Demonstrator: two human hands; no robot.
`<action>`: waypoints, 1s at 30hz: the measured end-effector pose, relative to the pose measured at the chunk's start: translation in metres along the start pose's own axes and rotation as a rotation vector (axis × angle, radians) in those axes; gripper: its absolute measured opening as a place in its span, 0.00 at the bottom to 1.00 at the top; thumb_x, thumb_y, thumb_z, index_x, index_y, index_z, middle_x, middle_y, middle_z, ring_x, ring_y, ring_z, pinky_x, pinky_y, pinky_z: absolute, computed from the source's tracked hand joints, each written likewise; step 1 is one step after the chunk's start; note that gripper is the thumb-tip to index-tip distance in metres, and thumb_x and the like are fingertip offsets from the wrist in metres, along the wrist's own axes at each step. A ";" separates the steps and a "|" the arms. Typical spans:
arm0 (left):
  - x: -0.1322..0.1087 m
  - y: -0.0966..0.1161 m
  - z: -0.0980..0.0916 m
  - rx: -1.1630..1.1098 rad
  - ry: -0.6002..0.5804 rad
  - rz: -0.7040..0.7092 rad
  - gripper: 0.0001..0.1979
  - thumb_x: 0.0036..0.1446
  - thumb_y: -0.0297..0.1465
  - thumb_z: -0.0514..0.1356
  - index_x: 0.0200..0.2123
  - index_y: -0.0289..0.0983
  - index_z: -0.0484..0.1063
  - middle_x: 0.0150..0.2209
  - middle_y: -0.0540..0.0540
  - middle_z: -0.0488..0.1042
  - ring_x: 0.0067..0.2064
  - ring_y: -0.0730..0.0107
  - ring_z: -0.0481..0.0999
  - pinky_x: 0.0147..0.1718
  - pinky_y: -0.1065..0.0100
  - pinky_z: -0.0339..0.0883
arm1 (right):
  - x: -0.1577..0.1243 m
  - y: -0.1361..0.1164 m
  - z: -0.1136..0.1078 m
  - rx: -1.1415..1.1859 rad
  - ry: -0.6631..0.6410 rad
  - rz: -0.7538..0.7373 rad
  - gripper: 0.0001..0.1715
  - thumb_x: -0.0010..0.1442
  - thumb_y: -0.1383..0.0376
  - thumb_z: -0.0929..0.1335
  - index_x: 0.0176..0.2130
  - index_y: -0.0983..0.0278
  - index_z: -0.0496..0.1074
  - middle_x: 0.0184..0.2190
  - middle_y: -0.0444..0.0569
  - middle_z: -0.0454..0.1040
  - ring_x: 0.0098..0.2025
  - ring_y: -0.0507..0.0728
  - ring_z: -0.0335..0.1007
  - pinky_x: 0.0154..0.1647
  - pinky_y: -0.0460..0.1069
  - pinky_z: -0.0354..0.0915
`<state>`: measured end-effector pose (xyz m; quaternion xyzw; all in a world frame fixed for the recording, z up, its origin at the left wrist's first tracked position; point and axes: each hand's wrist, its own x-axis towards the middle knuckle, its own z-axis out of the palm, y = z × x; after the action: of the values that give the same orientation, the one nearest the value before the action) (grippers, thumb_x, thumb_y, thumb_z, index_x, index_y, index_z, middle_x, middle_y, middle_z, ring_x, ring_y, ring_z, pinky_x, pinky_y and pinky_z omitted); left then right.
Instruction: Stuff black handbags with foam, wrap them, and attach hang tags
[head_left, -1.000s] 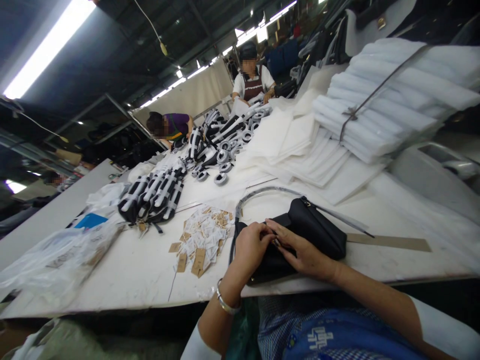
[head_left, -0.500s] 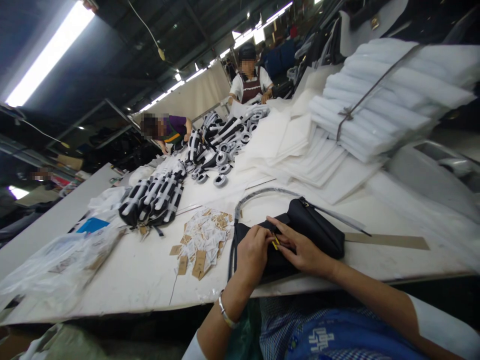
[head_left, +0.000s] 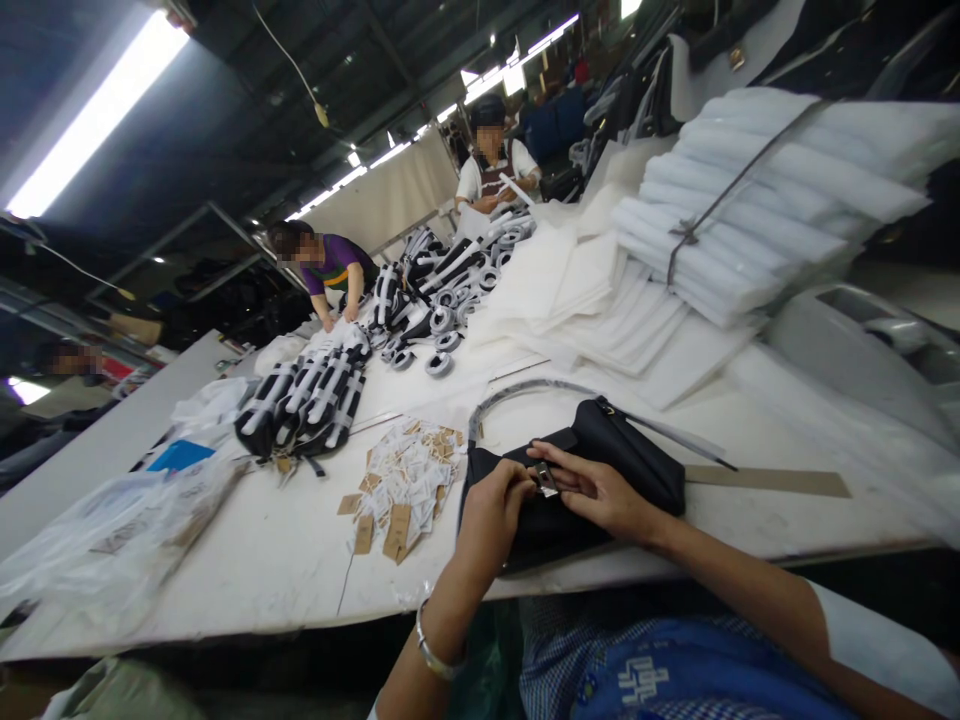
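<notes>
A black handbag (head_left: 637,450) lies on the table in front of me, its wrapped strap (head_left: 517,390) looping out behind it. At the middle of its front is a small metal clasp (head_left: 544,480) with a shiny lower edge. My left hand (head_left: 487,515) pinches the clasp's left side with thumb and forefinger. From the right, my right hand (head_left: 604,495) grips the other side of the clasp, its forefinger reaching over the flap and its thumb below. The fingertips partly cover the clasp.
A pile of paper hang tags (head_left: 412,480) lies left of the bag. Beyond are wrapped black bags (head_left: 307,395), rolled straps (head_left: 442,320) and white foam sheets (head_left: 600,320). A tied foam stack (head_left: 772,190) stands at the right. Two co-workers stand across the table.
The yellow patch at the clasp no longer shows; the clasp now looks silvery. My left hand has shifted slightly left. One co-worker at the far left has straightened and reaches toward the wrapped bags.
</notes>
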<state>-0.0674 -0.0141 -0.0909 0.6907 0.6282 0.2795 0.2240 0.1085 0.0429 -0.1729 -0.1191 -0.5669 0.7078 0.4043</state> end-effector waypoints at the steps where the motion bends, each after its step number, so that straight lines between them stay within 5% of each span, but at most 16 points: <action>1: -0.001 0.001 -0.003 -0.042 0.000 -0.021 0.05 0.63 0.26 0.56 0.34 0.40 0.68 0.30 0.53 0.74 0.33 0.73 0.74 0.35 0.72 0.65 | 0.000 0.000 -0.001 0.006 0.005 0.000 0.37 0.63 0.61 0.70 0.68 0.54 0.58 0.68 0.53 0.59 0.65 0.63 0.61 0.68 0.61 0.55; 4: -0.007 0.009 -0.011 -0.173 -0.057 -0.046 0.05 0.63 0.27 0.56 0.33 0.39 0.67 0.29 0.52 0.75 0.32 0.72 0.76 0.35 0.72 0.68 | 0.000 -0.001 -0.002 -0.008 0.020 0.022 0.35 0.64 0.59 0.69 0.67 0.53 0.59 0.67 0.52 0.60 0.65 0.63 0.61 0.68 0.61 0.55; 8: -0.030 0.028 -0.024 -0.606 -0.405 -0.143 0.05 0.60 0.31 0.61 0.32 0.38 0.69 0.28 0.49 0.76 0.30 0.71 0.77 0.34 0.70 0.71 | 0.001 -0.009 -0.001 -0.088 0.073 0.061 0.33 0.65 0.54 0.67 0.66 0.56 0.62 0.66 0.53 0.63 0.62 0.62 0.66 0.65 0.60 0.61; 10: -0.050 0.027 -0.028 -0.801 -0.480 -0.254 0.06 0.56 0.32 0.66 0.33 0.37 0.72 0.25 0.49 0.76 0.26 0.70 0.76 0.30 0.70 0.71 | 0.001 -0.013 -0.001 -0.124 0.104 0.085 0.31 0.66 0.52 0.66 0.65 0.56 0.63 0.65 0.52 0.65 0.61 0.62 0.68 0.64 0.60 0.62; 13: -0.088 0.005 -0.026 -0.719 -0.282 -0.336 0.05 0.53 0.31 0.68 0.34 0.39 0.78 0.25 0.50 0.77 0.26 0.69 0.77 0.30 0.69 0.71 | 0.002 -0.015 0.000 -0.138 0.130 0.106 0.30 0.65 0.51 0.67 0.63 0.56 0.66 0.63 0.51 0.67 0.60 0.62 0.68 0.65 0.60 0.62; 17: -0.151 -0.047 -0.002 -0.336 -0.094 -0.361 0.04 0.52 0.31 0.67 0.32 0.43 0.83 0.50 0.44 0.79 0.53 0.56 0.77 0.54 0.59 0.68 | 0.003 -0.015 -0.001 -0.158 0.129 0.148 0.30 0.64 0.51 0.69 0.61 0.58 0.69 0.60 0.52 0.71 0.61 0.64 0.67 0.66 0.62 0.60; 19: -0.184 -0.069 0.014 -0.251 -0.026 -0.561 0.06 0.52 0.34 0.66 0.33 0.41 0.83 0.45 0.43 0.81 0.42 0.57 0.82 0.41 0.62 0.76 | 0.003 -0.016 -0.001 -0.174 0.132 0.168 0.30 0.63 0.52 0.69 0.61 0.59 0.69 0.57 0.53 0.74 0.61 0.65 0.68 0.67 0.63 0.59; 22: -0.225 -0.090 0.030 -0.161 0.137 -0.790 0.15 0.58 0.40 0.61 0.40 0.36 0.80 0.24 0.46 0.79 0.16 0.66 0.73 0.18 0.66 0.69 | 0.002 -0.017 -0.001 -0.193 0.137 0.190 0.29 0.62 0.53 0.70 0.60 0.59 0.69 0.55 0.52 0.76 0.60 0.64 0.69 0.67 0.63 0.58; 27: -0.259 -0.106 0.036 -0.103 0.307 -0.837 0.17 0.52 0.30 0.65 0.47 0.39 0.77 0.40 0.45 0.82 0.37 0.65 0.81 0.38 0.66 0.74 | 0.002 -0.019 0.002 -0.299 0.179 0.198 0.26 0.61 0.57 0.71 0.58 0.57 0.72 0.54 0.48 0.76 0.59 0.64 0.69 0.69 0.63 0.56; 30: -0.267 -0.113 0.038 -0.113 0.360 -0.882 0.13 0.57 0.33 0.61 0.45 0.37 0.76 0.37 0.46 0.83 0.23 0.72 0.77 0.27 0.69 0.72 | 0.002 -0.019 0.003 -0.343 0.201 0.192 0.23 0.61 0.58 0.71 0.55 0.54 0.74 0.54 0.47 0.76 0.59 0.64 0.70 0.68 0.61 0.58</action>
<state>-0.1405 -0.2649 -0.2218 0.2857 0.8738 0.3068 0.2462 0.1134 0.0426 -0.1542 -0.3094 -0.6220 0.6209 0.3631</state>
